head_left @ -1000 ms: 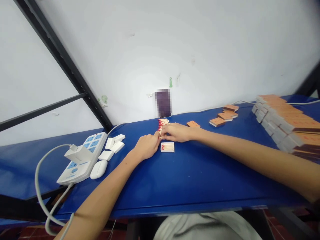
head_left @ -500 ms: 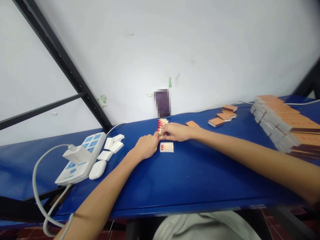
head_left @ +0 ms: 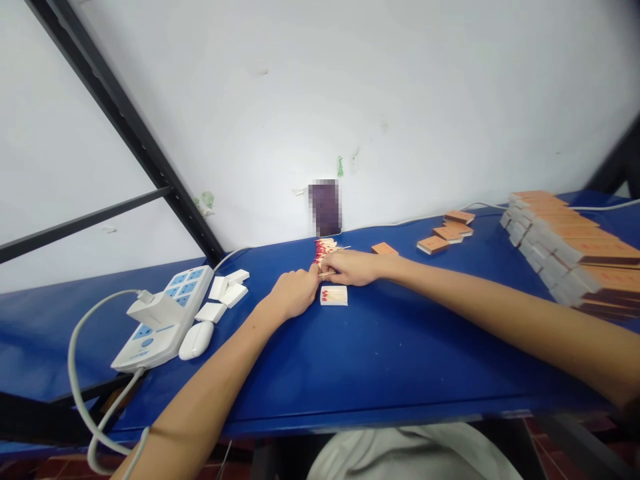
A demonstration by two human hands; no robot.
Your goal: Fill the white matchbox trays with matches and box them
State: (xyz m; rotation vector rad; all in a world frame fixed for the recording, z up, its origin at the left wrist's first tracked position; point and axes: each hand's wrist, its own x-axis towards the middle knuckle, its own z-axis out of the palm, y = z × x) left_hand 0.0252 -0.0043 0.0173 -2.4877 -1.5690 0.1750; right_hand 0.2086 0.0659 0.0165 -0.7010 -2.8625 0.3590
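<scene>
A row of red-tipped matches (head_left: 326, 247) lies on the blue table just beyond my hands, heads to the left. My right hand (head_left: 345, 267) is closed in a pinch, with pale matchsticks (head_left: 327, 273) between its fingertips. Against those fingertips sits my left hand (head_left: 297, 291), its fingers curled; what its fingertips grip is too small to make out. Close below both hands is a white matchbox tray (head_left: 341, 296) with a few matches in it, their red heads at the left end.
A big stack of matchboxes (head_left: 565, 247) stands at the right, with several loose boxes (head_left: 447, 231) nearer the wall. One orange sleeve (head_left: 384, 249) lies beyond my right wrist. To the left are white trays (head_left: 227, 291), a white earphone case (head_left: 196, 340) and a power strip (head_left: 170, 313).
My right fingers have shifted slightly down towards my left hand, and matchsticks now show between them. The matchbox tray stays in place.
</scene>
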